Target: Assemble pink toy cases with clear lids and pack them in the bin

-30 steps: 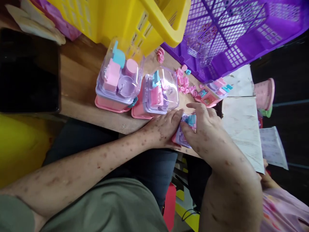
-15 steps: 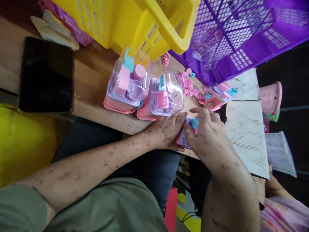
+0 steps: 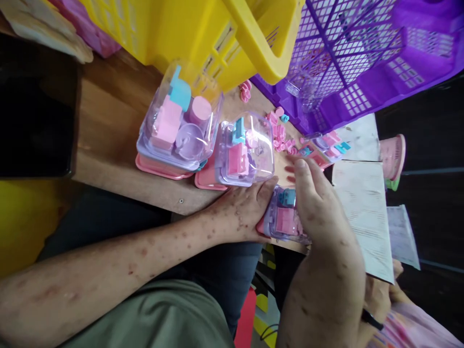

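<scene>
My left hand [image 3: 250,205] holds a small toy box [image 3: 286,220] by its left side at the table's front edge. The thumb lies along the far side of the box, and the other fingers are partly hidden below it. Pink and blue toy pieces sit on the box's lilac top. My right hand [image 3: 314,186] is just above the right side of this box, with its fingers stretched forward and nothing visible in them. Beyond its fingertips lie loose small pink pieces [image 3: 279,130]. A medium toy box [image 3: 244,154] with a clear cover stands left of my left hand.
A larger covered toy box [image 3: 181,125] stands further left. A yellow basket [image 3: 188,38] and a purple crate [image 3: 348,92] line the back. Another toy set [image 3: 324,150] and cardboard [image 3: 362,212] lie at right; a black tablet-like device [image 3: 36,111] lies left. Another person's arm [image 3: 377,299] shows at lower right.
My right hand has lifted off the small toy box and straightened its fingers, uncovering the pieces on top. My left hand stays at the box. The view has shifted a little.
</scene>
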